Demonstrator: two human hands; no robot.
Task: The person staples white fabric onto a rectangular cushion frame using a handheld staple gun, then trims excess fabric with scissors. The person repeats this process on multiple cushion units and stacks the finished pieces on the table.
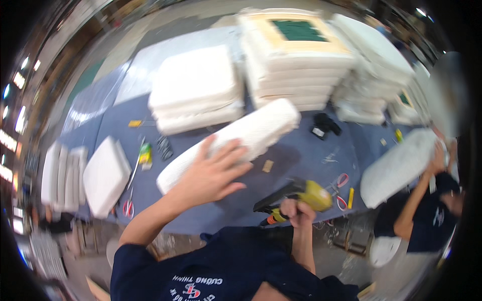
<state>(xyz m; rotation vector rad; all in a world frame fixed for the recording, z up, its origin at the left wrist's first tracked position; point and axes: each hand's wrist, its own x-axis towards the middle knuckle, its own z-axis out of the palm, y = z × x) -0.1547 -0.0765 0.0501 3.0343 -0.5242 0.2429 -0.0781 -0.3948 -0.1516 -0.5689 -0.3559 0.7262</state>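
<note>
My left hand (pixel 213 170) rests with spread fingers on a long white padded cushion (pixel 268 120). The cushion stands tilted across the middle of the table, its far right end reaching toward the stacks behind it. In my right hand (pixel 299 213), near the table's front edge, is a yellow-green and black staple gun (pixel 315 194). My fingers are wrapped round its handle, and its black nose points left. An orange fitting shows below the grip. Between the cushion and the staple gun lies a small tan piece (pixel 268 166).
Stacks of white cushions (pixel 196 75) (pixel 301 65) line the table's (pixel 226 210) far side. More white pads (pixel 105 173) stand at left. Red-handled scissors (pixel 342 185) and a black bundle (pixel 325 125) lie at right, where a co-worker (pixel 422 200) handles another white cushion (pixel 396 168).
</note>
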